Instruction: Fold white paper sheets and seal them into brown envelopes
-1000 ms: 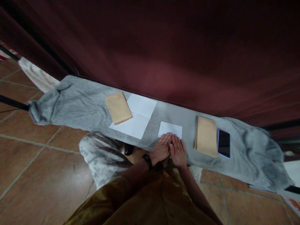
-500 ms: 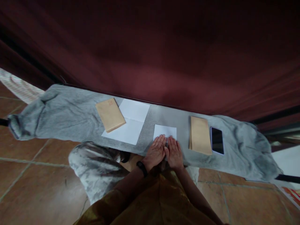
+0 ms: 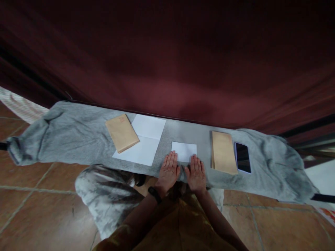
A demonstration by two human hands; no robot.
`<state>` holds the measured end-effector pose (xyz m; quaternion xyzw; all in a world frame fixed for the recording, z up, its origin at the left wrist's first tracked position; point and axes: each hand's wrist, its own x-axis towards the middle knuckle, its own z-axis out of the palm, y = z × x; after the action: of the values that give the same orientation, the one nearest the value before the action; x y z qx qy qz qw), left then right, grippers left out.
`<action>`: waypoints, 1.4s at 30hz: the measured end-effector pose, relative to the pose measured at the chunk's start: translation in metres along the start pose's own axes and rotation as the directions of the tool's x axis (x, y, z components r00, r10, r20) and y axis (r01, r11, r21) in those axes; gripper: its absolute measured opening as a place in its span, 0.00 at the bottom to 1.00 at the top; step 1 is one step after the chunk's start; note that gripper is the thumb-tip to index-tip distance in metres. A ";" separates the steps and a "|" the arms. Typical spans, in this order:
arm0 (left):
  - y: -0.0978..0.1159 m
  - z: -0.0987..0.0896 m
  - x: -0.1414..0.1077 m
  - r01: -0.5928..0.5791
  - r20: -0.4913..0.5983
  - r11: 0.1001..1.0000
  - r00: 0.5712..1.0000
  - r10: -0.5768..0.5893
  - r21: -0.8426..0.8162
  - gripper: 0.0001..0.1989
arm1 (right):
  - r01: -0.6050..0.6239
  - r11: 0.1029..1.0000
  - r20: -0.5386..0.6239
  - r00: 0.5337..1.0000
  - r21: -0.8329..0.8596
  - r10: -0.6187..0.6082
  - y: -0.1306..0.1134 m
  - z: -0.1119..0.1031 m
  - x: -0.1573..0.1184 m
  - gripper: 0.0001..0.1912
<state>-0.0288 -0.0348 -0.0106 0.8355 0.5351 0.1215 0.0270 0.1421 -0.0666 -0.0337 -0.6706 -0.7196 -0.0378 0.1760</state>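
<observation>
A small folded sheet of white paper (image 3: pixel 184 150) lies flat on the grey cloth in front of me. My left hand (image 3: pixel 169 169), with a black band on the wrist, rests flat with its fingertips on the paper's near left corner. At the near right corner, the fingertips of my right hand (image 3: pixel 196 174) touch the paper, fingers stretched out. Neither hand grips anything. Farther left lies a larger white sheet (image 3: pixel 145 150) with a crease across it, partly covered by a stack of brown envelopes (image 3: pixel 122 133).
Right of my hands sits another stack of brown envelopes (image 3: pixel 223 152), beside a smartphone (image 3: pixel 243 157) with a pale purple edge. Grey cloth (image 3: pixel 78 136) covers the narrow table. A dark red curtain (image 3: pixel 167 69) hangs along its far edge; tiled floor (image 3: pixel 52 209) shows below.
My hands have slid apart sideways, from side by side at the middle of the small paper to its two near corners. More of the paper shows between them.
</observation>
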 end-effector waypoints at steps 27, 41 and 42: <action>-0.003 0.016 0.052 0.073 -0.077 0.996 0.994 -0.077 -0.046 0.33 | -0.014 1.000 -0.003 1.000 -0.005 0.014 -0.003 -0.002 0.000 0.32; -0.010 0.012 0.050 0.008 -0.011 1.000 1.000 -0.008 -0.009 0.32 | 0.040 0.982 0.100 0.993 0.185 -0.060 -0.038 0.002 0.072 0.26; -0.010 0.012 0.050 0.014 -0.007 1.000 1.000 -0.014 -0.003 0.32 | 0.043 0.984 0.097 0.993 0.175 -0.061 -0.038 0.004 0.073 0.26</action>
<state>-0.0148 0.0157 -0.0148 0.8313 0.5408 0.1251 0.0272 0.1012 0.0008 -0.0087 -0.6348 -0.7455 0.0544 0.1957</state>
